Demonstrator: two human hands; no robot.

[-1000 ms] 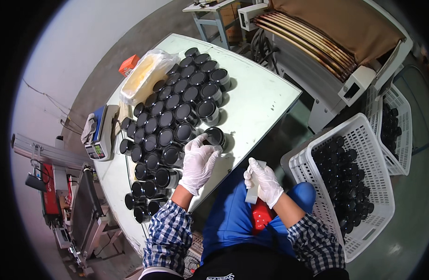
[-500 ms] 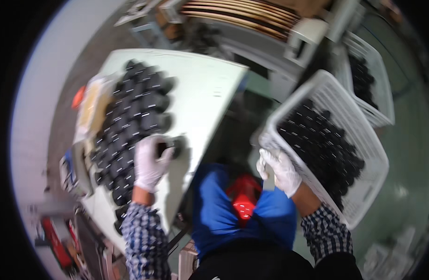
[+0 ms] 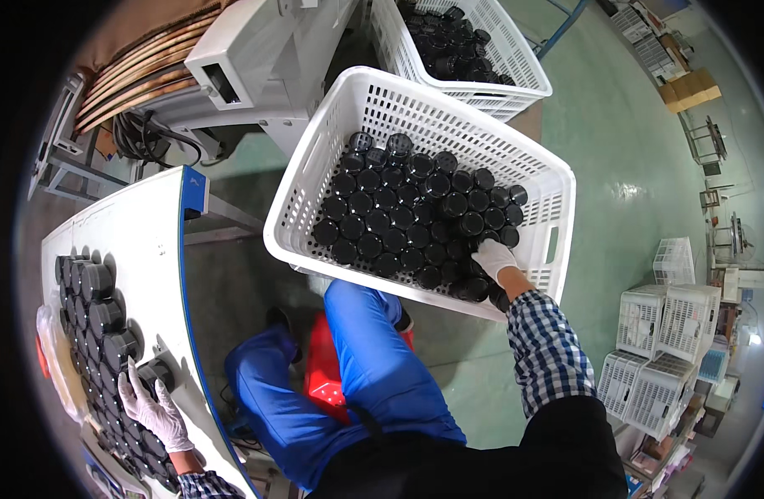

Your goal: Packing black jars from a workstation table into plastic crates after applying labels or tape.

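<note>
My gloved left hand (image 3: 155, 416) is over the white table at the left, fingers spread and stretched out. Its fingertips are at a black cylindrical jar (image 3: 155, 376) that stands at the edge of a tight group of similar jars (image 3: 99, 353). My right hand (image 3: 494, 258), also in a white glove, reaches down into the near white basket (image 3: 423, 104). Its fingers are bent together against the black jars (image 3: 398, 195) lying there. The fingertips are partly hidden, so what they grip does not show clearly.
The white table (image 3: 145, 224) has a blue edge. Behind the near basket stands a second white basket (image 3: 515, 58) of black jars. A grey machine (image 3: 269, 62) is at the back left, a red stool (image 3: 319, 374) by my legs. Stacked white crates (image 3: 656, 333) stand at the right.
The view has swung right towards the baskets. My right hand has moved from beside the near basket into it, among the jars. My left hand's fingers are now more spread beside the table jars.
</note>
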